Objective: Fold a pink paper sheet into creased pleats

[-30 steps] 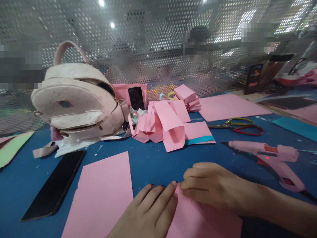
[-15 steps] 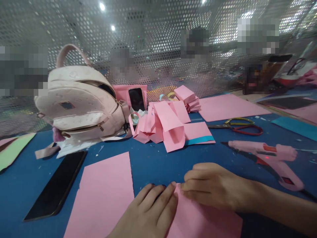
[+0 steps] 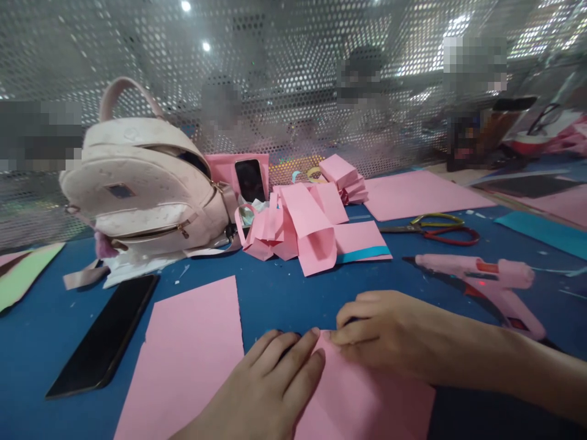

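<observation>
A pink paper sheet point(image 3: 367, 397) lies on the blue table at the lower middle, its far edge between my hands. My left hand point(image 3: 275, 379) rests on its left side, palm down, with the fingers stretched out. At the far edge my right hand point(image 3: 389, 333) has its fingers bent and pressed together on the paper. The two hands' fingertips are close to each other. To the left lies another pink sheet point(image 3: 188, 354), flat, partly behind my left wrist.
A black phone point(image 3: 103, 336) and pale backpack point(image 3: 147, 189) are at left. Folded pink paper pieces point(image 3: 312, 226) lie beyond my hands. Scissors point(image 3: 435, 228) and a pink glue gun point(image 3: 495, 281) are at right. A perforated metal screen point(image 3: 284, 79) stands behind.
The view has shifted slightly, so most things sit a little higher and to the left. My right hand's fingers have moved slightly on the paper's far edge. My left hand stays on the sheet.
</observation>
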### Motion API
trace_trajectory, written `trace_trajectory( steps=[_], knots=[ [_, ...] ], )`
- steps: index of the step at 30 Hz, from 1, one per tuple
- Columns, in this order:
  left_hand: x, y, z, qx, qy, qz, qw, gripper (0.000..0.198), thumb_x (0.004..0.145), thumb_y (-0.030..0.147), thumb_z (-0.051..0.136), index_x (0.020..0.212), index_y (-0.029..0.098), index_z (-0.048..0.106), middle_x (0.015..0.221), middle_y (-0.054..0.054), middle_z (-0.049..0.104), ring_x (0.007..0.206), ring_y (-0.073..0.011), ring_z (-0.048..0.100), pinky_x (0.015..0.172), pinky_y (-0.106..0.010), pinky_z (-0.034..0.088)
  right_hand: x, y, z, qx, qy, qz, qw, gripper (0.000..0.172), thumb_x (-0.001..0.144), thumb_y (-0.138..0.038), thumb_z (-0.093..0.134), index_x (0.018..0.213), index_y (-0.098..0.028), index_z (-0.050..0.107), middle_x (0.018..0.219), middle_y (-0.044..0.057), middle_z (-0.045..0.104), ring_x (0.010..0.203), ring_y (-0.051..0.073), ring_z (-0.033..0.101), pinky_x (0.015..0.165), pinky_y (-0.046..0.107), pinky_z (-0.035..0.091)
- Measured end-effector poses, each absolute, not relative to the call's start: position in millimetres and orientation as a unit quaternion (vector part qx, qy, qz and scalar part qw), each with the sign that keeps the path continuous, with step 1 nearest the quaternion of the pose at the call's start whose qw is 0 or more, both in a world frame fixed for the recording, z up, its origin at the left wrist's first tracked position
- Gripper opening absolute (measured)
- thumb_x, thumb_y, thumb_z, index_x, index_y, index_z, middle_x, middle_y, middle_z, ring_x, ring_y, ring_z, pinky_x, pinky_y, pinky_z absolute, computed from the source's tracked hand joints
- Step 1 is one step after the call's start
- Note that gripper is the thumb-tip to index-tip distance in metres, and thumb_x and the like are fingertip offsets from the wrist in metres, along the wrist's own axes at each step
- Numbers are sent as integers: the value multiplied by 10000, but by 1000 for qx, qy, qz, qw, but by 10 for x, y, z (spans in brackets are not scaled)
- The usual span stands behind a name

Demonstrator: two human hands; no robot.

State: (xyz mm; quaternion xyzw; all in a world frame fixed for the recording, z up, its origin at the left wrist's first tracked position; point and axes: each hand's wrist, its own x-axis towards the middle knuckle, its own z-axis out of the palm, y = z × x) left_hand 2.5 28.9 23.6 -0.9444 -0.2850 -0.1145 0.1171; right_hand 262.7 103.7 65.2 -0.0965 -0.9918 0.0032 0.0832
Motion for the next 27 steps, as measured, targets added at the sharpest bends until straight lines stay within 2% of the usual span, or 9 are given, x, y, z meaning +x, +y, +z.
trace_trajectory(
  steps=[3,6,10,15,17,19,22,24,27],
  knots=[
    [33,265,277,-949,-291,-92,81,466,991,220,409,1435,102,487,1488,-126,498,1173,-277,517,1019,-413,371,2624,1047,622,-98,-992,62,49,159,948,-74,550,926,-215,620,958,-24,683,858,156,577,718,331,451],
    [30,245,319,-951,-301,-68,36,546,928,171,455,1471,117,439,1534,-124,440,1216,-289,494,1046,-430,369,2637,1050,595,-126,-985,102,59,103,986,-150,543,965,-209,624,982,-9,675,858,156,572,718,332,435],
    [11,231,368,-948,-312,-53,-27,664,857,143,494,1510,129,376,1576,-98,381,1259,-293,464,1087,-436,370,2672,1065,607,-115,-980,152,64,189,1010,-159,489,1084,-188,660,1153,41,671,1006,162,588,841,318,449],
    [14,219,387,-942,-321,-75,-59,689,800,92,490,1483,129,405,1556,-84,416,1260,-280,472,1089,-437,406,2673,1119,604,-173,-948,253,91,186,978,-243,578,919,-226,753,1166,49,645,1019,163,610,828,284,455],
    [17,217,387,-940,-321,-91,-78,696,794,73,477,1483,123,390,1539,-99,433,1269,-275,470,1083,-441,417,2656,1136,595,-197,-930,298,91,136,949,-259,620,976,-233,751,1138,47,638,1008,168,613,845,286,456],
    [5,223,400,-928,-341,-116,-97,646,835,69,466,1472,139,388,1499,-118,463,1260,-262,482,1061,-435,437,2635,1135,600,-225,-912,333,86,201,909,-254,659,1102,-233,711,1111,40,636,942,165,613,811,278,460],
    [-57,266,466,-881,-417,-173,-143,385,953,199,506,1339,194,499,1348,-120,543,1174,-249,535,982,-411,481,2603,1103,625,-280,-889,355,73,357,831,-221,706,1186,-211,661,992,23,657,774,149,578,675,247,435],
    [-127,326,537,-839,-463,-205,-200,243,987,303,517,1209,213,558,1210,-93,586,1079,-233,563,914,-380,494,2585,1081,624,-308,-872,373,79,274,807,-198,694,1081,-194,695,867,3,649,694,136,535,605,233,390],
    [-242,450,640,-761,-496,-248,-337,187,986,343,505,1091,214,590,1034,-46,613,942,-202,569,831,-328,470,2565,1087,571,-341,-818,436,158,118,790,-243,684,879,-167,697,775,-3,612,662,130,496,587,240,368]
  ],
)
